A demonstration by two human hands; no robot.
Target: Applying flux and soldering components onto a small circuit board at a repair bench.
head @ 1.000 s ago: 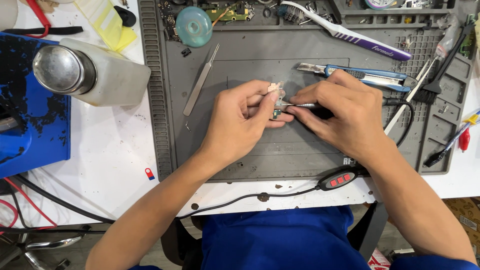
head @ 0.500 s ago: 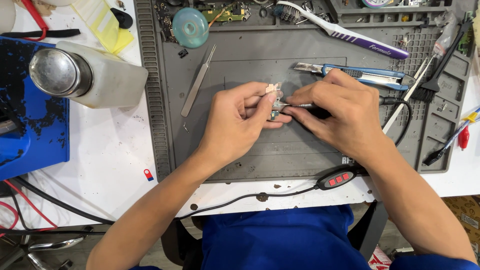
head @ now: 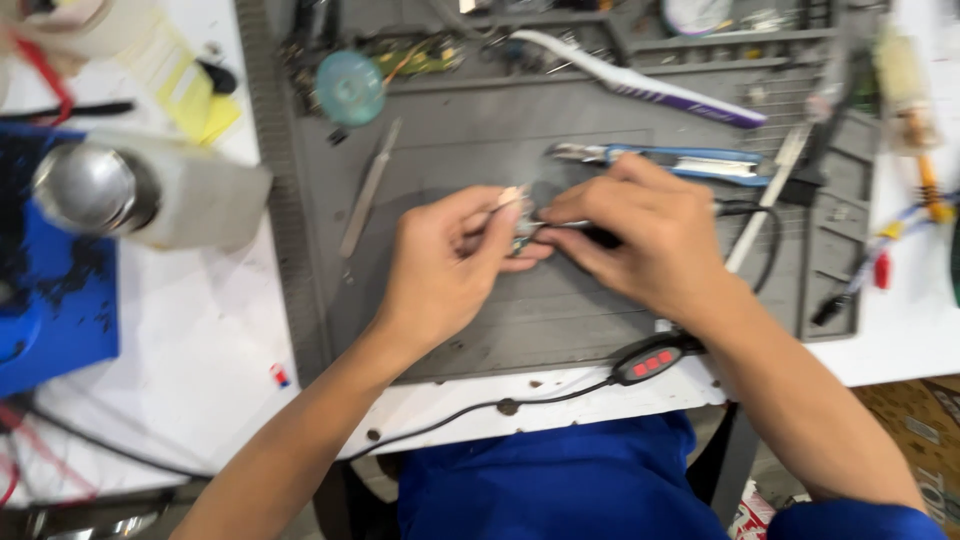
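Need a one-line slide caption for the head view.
Left hand pinches a small part over a grey work mat while the right hand applies a slim corded tool to it.

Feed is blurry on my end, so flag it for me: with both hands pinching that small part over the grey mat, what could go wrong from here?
1. The right hand works a thin corded metal-tipped tool right at the left hand fingertips; a slip could jab or burn them.
2. The small pale part is held in mid-air over the grey ridged work mat; it may drop among the clutter.
3. The tool's black cord loops beside the blue-handled pliers and could snag.
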